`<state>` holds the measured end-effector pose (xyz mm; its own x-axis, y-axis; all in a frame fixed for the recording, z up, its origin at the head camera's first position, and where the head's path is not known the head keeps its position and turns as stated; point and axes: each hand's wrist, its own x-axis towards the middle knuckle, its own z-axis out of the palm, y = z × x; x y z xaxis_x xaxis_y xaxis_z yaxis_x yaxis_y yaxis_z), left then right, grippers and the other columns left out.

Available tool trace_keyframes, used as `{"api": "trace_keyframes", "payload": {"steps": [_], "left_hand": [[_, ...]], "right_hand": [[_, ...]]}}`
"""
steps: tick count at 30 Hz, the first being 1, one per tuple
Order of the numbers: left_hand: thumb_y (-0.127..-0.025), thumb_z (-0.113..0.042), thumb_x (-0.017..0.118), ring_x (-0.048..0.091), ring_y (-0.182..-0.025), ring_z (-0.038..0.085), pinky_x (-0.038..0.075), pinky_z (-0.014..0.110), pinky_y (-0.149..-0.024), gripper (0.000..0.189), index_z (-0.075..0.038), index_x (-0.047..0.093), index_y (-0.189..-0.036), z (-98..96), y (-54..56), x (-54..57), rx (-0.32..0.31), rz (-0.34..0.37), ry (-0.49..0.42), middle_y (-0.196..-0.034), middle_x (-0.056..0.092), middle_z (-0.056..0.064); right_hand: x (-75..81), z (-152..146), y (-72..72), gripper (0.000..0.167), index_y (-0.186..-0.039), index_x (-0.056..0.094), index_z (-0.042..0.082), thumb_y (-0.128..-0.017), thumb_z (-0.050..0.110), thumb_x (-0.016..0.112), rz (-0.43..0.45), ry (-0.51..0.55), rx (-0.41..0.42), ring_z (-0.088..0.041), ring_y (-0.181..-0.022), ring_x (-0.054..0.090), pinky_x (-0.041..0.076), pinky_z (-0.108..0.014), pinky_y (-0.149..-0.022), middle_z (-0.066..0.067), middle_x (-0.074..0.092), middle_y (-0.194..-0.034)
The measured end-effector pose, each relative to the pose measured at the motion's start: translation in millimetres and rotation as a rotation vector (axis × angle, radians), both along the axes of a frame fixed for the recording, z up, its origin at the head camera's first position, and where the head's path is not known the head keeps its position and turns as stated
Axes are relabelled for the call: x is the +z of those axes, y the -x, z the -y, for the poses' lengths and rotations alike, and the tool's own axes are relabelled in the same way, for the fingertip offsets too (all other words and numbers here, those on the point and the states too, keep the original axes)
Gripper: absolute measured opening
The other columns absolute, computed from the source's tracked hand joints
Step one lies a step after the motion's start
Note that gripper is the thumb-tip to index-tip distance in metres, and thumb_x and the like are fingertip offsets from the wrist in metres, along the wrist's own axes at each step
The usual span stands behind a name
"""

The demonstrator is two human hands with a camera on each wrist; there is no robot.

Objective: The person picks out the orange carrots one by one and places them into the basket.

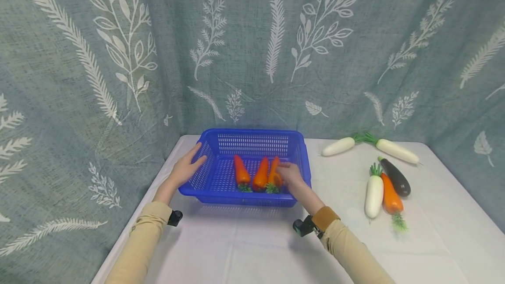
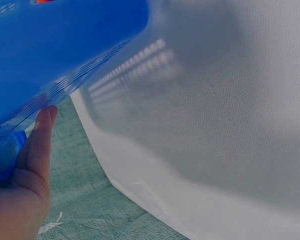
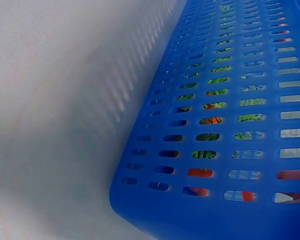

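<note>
A blue plastic basket stands on the table with three orange carrots inside, their leafy green tops toward the near wall. The left carrot lies apart from the middle carrot. My right hand reaches over the basket's right side and grips the rightmost carrot with its fingertips. In the right wrist view the slotted basket wall hides that hand. At the basket's left rim is my left hand, thumb and fingers spread. The left wrist view shows its straight fingers against the basket's outer side.
To the right on the white table lie a white radish, another carrot and an eggplant. Two more white radishes, one on the left and one on the right, lie near the back edge. A patterned curtain hangs behind.
</note>
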<state>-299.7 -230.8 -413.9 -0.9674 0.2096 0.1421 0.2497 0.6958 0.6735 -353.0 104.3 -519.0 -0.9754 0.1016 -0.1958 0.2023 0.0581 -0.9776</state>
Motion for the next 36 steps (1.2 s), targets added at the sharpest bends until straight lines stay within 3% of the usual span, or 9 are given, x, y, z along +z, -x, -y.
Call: {"api": "trace_keyframes", "payload": {"steps": [4, 8, 16, 22, 28, 30, 33, 36], "left_hand": [[-0.106, -0.035, 0.04, 0.021, -0.142, 0.046, 0.019, 0.059, -0.115, 0.064, 0.001, 0.019, -0.154, 0.6, 0.7, -0.5, -0.003, -0.008, 0.007, -0.157, 0.019, 0.025], [-0.106, -0.034, 0.04, 0.021, -0.142, 0.046, 0.019, 0.058, -0.115, 0.064, 0.001, 0.019, -0.154, 0.6, 0.9, -0.6, -0.005, -0.011, 0.007, -0.157, 0.019, 0.026], [-0.106, -0.033, 0.041, 0.02, -0.142, 0.046, 0.018, 0.058, -0.115, 0.064, 0.002, 0.019, -0.154, -0.8, -0.4, 0.8, -0.003, -0.007, 0.005, -0.157, 0.019, 0.027], [-0.106, -0.033, 0.041, 0.019, -0.142, 0.046, 0.018, 0.058, -0.115, 0.063, 0.002, 0.018, -0.154, -1.0, -1.5, 1.2, -0.003, 0.002, -0.004, -0.157, 0.018, 0.026], [-0.106, -0.031, 0.041, 0.019, -0.142, 0.046, 0.017, 0.058, -0.115, 0.062, 0.001, 0.018, -0.154, -1.5, -1.8, 1.3, -0.002, 0.004, -0.009, -0.157, 0.018, 0.026], [-0.106, -0.03, 0.041, 0.019, -0.142, 0.046, 0.017, 0.058, -0.115, 0.062, 0.001, 0.018, -0.154, -1.5, -1.5, 1.2, -0.001, 0.006, -0.009, -0.157, 0.018, 0.026], [-0.106, -0.03, 0.041, 0.019, -0.143, 0.046, 0.017, 0.058, -0.115, 0.062, 0.001, 0.018, -0.154, -1.3, -1.5, 1.0, 0.0, 0.008, -0.008, -0.157, 0.018, 0.025], [-0.106, -0.033, 0.04, 0.018, -0.143, 0.046, 0.017, 0.058, -0.115, 0.063, 0.001, 0.018, -0.154, -1.3, -1.9, 0.8, -0.004, 0.004, -0.009, -0.157, 0.018, 0.026]], "right_hand": [[74.3, 15.3, -59.1, 0.04, -0.129, 0.053, -0.013, -0.092, 0.002, 0.056, 0.025, -0.049, -0.021, -0.029, -0.096, 0.057, 0.05, -0.036, -0.079, -0.026, 0.059, -0.121], [101.2, 19.1, -80.5, 0.04, -0.131, 0.05, -0.015, -0.094, 0.001, 0.053, 0.031, -0.025, -0.018, -0.036, -0.111, 0.056, 0.048, -0.042, -0.094, -0.03, 0.055, -0.127], [100.5, 19.4, -80.3, 0.038, -0.131, 0.053, -0.011, -0.096, 0.004, 0.052, 0.046, -0.015, -0.037, -0.035, -0.112, 0.054, 0.045, -0.045, -0.102, -0.028, 0.054, -0.129], [100.8, 18.7, -79.8, 0.037, -0.13, 0.055, -0.01, -0.095, 0.004, 0.054, 0.038, 0.014, -0.05, -0.026, -0.096, 0.056, 0.05, -0.032, -0.082, -0.026, 0.058, -0.122], [102.5, 17.9, -80.2, 0.037, -0.129, 0.056, -0.009, -0.094, 0.002, 0.054, 0.038, 0.061, -0.059, -0.014, -0.073, 0.049, 0.043, -0.017, -0.059, -0.022, 0.06, -0.113], [103.0, 18.1, -80.2, 0.037, -0.13, 0.056, -0.009, -0.094, 0.002, 0.054, 0.041, 0.071, -0.061, -0.015, -0.074, 0.051, 0.046, -0.019, -0.062, -0.023, 0.06, -0.114], [103.5, 17.7, -79.7, 0.037, -0.131, 0.055, -0.008, -0.096, 0.004, 0.053, 0.049, 0.094, -0.061, -0.024, -0.09, 0.056, 0.053, -0.03, -0.081, -0.024, 0.059, -0.119], [103.4, 17.3, -78.8, 0.038, -0.133, 0.053, -0.007, -0.097, 0.004, 0.052, 0.048, 0.139, -0.054, -0.032, -0.103, 0.055, 0.049, -0.04, -0.095, -0.025, 0.057, -0.123]]}}
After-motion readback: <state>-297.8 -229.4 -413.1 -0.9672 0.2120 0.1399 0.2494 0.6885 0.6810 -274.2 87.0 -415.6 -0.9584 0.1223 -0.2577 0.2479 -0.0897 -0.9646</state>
